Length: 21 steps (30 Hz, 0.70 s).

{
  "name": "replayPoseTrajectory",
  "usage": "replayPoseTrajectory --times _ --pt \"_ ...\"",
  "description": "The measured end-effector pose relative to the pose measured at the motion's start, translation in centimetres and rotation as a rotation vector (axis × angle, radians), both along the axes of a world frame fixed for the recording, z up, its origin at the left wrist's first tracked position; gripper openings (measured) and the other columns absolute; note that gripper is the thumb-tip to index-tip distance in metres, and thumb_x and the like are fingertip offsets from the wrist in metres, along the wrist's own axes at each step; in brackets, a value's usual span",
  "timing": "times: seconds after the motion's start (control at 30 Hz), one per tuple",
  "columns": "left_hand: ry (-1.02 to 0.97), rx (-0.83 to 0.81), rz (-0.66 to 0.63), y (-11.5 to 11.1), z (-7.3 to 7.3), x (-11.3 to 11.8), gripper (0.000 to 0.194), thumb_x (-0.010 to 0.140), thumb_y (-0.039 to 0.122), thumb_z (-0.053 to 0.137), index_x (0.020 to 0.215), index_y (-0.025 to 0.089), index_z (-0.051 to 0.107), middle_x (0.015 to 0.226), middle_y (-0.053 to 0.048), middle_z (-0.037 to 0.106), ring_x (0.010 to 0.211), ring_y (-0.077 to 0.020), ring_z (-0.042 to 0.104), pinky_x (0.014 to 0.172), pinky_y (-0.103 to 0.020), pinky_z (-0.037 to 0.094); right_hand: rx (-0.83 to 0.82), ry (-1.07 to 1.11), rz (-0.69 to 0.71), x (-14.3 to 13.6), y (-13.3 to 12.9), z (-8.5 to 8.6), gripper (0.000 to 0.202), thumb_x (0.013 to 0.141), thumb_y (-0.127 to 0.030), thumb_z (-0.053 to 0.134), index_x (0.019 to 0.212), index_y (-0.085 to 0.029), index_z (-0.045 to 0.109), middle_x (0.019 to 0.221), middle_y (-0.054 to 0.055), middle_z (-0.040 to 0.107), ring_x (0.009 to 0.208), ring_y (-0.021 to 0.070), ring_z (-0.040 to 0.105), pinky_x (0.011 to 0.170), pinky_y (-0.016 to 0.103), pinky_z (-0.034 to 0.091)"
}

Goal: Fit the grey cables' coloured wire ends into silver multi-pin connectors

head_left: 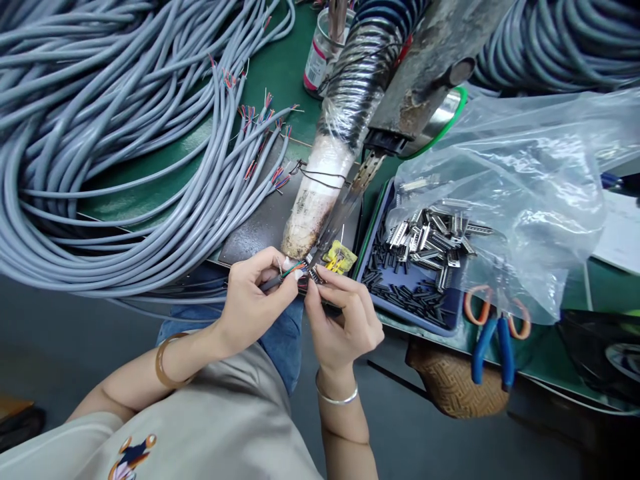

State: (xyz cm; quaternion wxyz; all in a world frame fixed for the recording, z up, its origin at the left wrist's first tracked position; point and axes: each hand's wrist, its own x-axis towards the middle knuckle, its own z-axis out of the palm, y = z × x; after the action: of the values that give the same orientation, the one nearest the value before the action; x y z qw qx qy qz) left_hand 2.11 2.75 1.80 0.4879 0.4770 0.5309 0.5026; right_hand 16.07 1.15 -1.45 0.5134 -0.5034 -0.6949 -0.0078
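At the table's front edge, my left hand [255, 297] is closed round the end of a grey cable [271, 284], its stripped coloured wires [295, 268] fanned toward the right. My right hand [345, 317] pinches a small metal multi-pin connector [314, 273] against those wires; the fingers partly cover it. A dark soldering iron [345, 200] slants down from above, its tip close over the wires and connector. Whether the tip touches them I cannot tell. Just behind my right fingers lies a small yellow piece [340, 257].
A white-wrapped hose [320, 187] ends right above my hands. Many grey cables [165, 267] lie to the left. On the right, a blue tray [445, 328] holds metal connectors [430, 233] and black sleeves [405, 300] under a plastic bag [540, 180]. Pliers [493, 347] overhang the edge.
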Motion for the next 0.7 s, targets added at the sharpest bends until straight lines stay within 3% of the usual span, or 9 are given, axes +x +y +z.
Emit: replayPoseTrajectory --times 0.37,0.57,0.7 --pt "-0.017 -0.021 0.000 -0.1 -0.1 -0.2 0.019 0.083 0.025 0.073 0.071 0.019 0.059 0.059 0.004 0.051 0.053 -0.0080 0.042 0.049 -0.019 0.035 0.120 -0.171 -0.001 0.1 -0.3 -0.3 0.017 0.087 -0.011 0.079 0.092 -0.022 0.066 0.102 0.005 0.083 0.086 0.0166 0.081 0.078 0.026 0.068" --pt "-0.084 -0.088 -0.058 -0.3 -0.2 -0.3 0.024 0.079 0.029 0.077 0.070 0.018 0.057 0.065 0.001 0.058 0.059 -0.0094 0.050 0.053 -0.019 0.043 0.011 -0.017 0.057 0.9 -0.9 -0.5 0.017 0.092 -0.009 0.072 0.102 -0.021 0.064 0.101 0.005 0.084 0.086 0.0156 0.082 0.071 0.022 0.065" --pt "-0.136 -0.113 -0.073 -0.4 -0.1 -0.5 0.021 0.078 0.025 0.077 0.073 0.017 0.059 0.070 0.001 0.061 0.060 -0.0082 0.052 0.056 -0.018 0.046 -0.040 0.014 0.053 0.6 -1.2 0.2 0.018 0.090 -0.009 0.076 0.096 -0.022 0.065 0.099 0.003 0.084 0.084 0.0165 0.082 0.069 0.023 0.065"
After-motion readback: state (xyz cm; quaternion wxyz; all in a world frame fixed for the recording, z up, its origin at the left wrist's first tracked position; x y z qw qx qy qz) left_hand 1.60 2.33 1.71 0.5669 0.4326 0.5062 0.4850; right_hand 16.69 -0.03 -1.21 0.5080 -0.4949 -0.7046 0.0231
